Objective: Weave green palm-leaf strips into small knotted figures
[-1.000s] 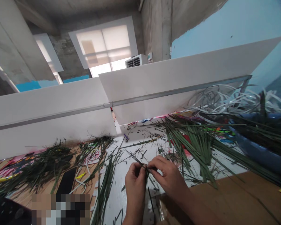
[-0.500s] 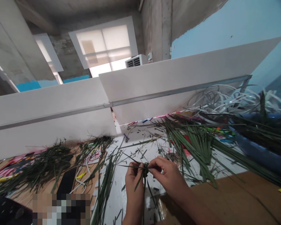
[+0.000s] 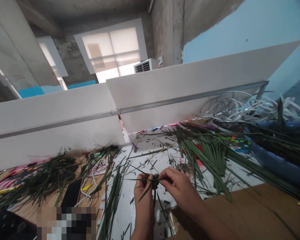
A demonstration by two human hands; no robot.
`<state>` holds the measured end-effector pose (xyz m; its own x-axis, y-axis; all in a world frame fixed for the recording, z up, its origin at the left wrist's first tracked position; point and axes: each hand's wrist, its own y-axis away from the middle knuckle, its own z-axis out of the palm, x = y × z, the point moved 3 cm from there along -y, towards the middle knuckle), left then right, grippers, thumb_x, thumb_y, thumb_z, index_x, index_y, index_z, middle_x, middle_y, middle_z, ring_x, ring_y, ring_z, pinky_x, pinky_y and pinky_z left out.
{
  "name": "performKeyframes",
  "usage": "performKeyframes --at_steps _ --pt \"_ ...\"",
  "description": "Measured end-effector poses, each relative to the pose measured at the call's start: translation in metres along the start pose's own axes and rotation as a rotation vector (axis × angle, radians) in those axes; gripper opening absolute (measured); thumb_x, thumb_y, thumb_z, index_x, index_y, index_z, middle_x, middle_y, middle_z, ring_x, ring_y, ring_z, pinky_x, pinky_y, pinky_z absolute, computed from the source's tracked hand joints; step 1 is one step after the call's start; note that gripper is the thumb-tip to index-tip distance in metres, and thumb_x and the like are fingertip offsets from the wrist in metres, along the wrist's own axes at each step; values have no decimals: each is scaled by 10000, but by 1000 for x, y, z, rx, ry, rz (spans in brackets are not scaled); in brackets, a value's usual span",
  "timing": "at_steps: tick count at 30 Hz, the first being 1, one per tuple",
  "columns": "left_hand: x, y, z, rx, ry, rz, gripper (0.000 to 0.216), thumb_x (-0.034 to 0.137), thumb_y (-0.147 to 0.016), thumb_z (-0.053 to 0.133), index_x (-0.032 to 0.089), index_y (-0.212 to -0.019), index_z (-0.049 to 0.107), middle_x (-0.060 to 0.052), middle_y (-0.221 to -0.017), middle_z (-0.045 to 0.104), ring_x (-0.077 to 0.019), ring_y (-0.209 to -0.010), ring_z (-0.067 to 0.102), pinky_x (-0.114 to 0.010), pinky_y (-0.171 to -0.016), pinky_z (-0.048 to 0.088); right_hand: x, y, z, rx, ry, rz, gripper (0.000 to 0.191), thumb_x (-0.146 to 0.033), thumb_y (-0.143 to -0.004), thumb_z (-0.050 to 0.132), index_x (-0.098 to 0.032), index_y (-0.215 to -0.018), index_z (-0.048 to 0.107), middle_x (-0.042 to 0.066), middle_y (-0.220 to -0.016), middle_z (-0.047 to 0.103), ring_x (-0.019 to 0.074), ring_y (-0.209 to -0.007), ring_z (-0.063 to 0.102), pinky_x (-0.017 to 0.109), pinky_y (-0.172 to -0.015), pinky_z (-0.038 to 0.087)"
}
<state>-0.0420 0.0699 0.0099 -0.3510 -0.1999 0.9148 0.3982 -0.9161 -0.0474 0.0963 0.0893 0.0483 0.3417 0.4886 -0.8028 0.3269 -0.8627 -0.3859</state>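
Observation:
My left hand (image 3: 143, 196) and my right hand (image 3: 178, 189) meet just above the white table (image 3: 137, 200). Both pinch a small knot of green leaf strips (image 3: 155, 180) between their fingertips. Loose strip ends stick out from the knot to the left and hang down between my wrists. A long pile of green leaf strips (image 3: 210, 153) lies just right of my right hand.
A heap of dark green trimmings (image 3: 47, 173) lies at the left with a black phone (image 3: 71, 196) and a white cable. A blue basin (image 3: 277, 156) of leaves and white strips (image 3: 240, 106) stand at the right. Brown cardboard (image 3: 240, 213) lies in front. White partition panels (image 3: 165, 90) close the back.
The knot has been turned between my fingers, and a strip end now sticks out lower to the left. Both hands stay in the same place.

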Motion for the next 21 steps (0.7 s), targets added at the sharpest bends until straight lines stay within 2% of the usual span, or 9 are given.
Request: performKeyframes --at_steps 5,11,15,18,21 --pt "6 -1 2 -21 -29 23 283 379 -706 825 158 -745 652 -22 -739 660 -157 -728 580 -263 -720 469 8 -2 1 43 -65 60 103 -146 -852 560 -202 -809 635 0 -789 615 169 -703 585 287 -653 410" --pt "10 0 2 7 -40 39 261 354 -698 828 157 -758 668 -47 -815 700 -173 -772 610 -280 -743 483 12 -2 1 51 -78 46 106 -147 -838 556 -207 -789 628 -3 -778 615 165 -696 583 280 -640 407" --pt "7 -2 0 6 -39 4 286 358 -666 842 159 -727 645 -19 -729 667 -153 -708 587 -254 -688 464 12 -3 -1 81 -79 44 108 -166 -840 559 -204 -788 646 5 -775 625 176 -726 586 289 -669 419" --pt "4 -6 -3 20 -74 -3 336 379 -616 864 163 -692 619 3 -662 623 -142 -655 554 -250 -651 452 10 -3 -3 106 -96 54 140 -178 -822 591 -212 -906 699 24 -892 666 173 -730 577 292 -669 428" --pt "3 -9 -4 27 -125 43 345 391 -605 858 172 -670 599 13 -642 602 -141 -641 531 -254 -641 447 4 -3 -3 58 -132 16 189 -198 -818 628 -229 -979 723 30 -949 665 164 -712 562 286 -648 429"
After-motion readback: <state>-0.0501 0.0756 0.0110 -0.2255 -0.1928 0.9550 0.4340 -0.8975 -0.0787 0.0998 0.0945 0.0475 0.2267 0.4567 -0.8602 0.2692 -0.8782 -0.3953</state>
